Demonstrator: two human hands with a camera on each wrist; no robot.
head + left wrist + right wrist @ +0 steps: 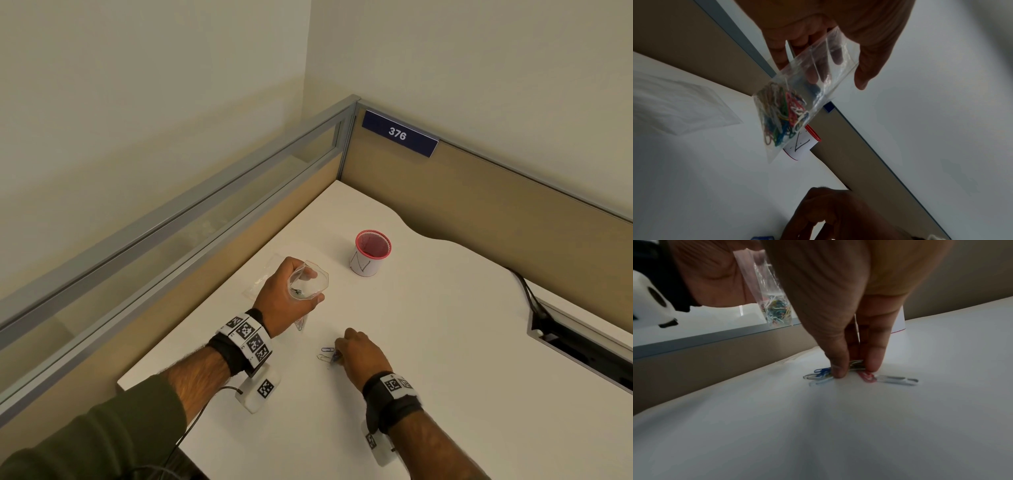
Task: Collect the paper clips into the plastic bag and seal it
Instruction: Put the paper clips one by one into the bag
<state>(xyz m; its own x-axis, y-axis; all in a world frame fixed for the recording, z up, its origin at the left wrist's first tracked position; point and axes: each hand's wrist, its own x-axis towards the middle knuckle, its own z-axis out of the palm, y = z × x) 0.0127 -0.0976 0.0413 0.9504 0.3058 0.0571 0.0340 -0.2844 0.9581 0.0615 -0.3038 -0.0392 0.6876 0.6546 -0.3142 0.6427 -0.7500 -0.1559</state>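
Several loose paper clips, blue, red and white wire ones, lay on the white counter near its front edge, under our right hand. The fingers of that hand pointed straight down, thumb and forefinger closed in a pinch on a silver-looking clip between them, tips touching the counter. Blur kept us from counting the rest exactly.

Our left hand held the small clear plastic zip bag above the counter, toward the left edge, fingers curled round its upper part so that the mouth stood open upward. A tangle of coloured clips already sat in its lower corner, so we judged the collecting well advanced but unfinished, and the seal not yet pressed.

Farther back stood a red mesh cup wrapped in white paper; a second flat clear bag lay behind our left hand.

Next, we judged, the pinched clip needed lifting cleanly and carrying to the open mouth; the remaining clips lay flat and thin, so each would call for a fingertip scrape to raise an edge.
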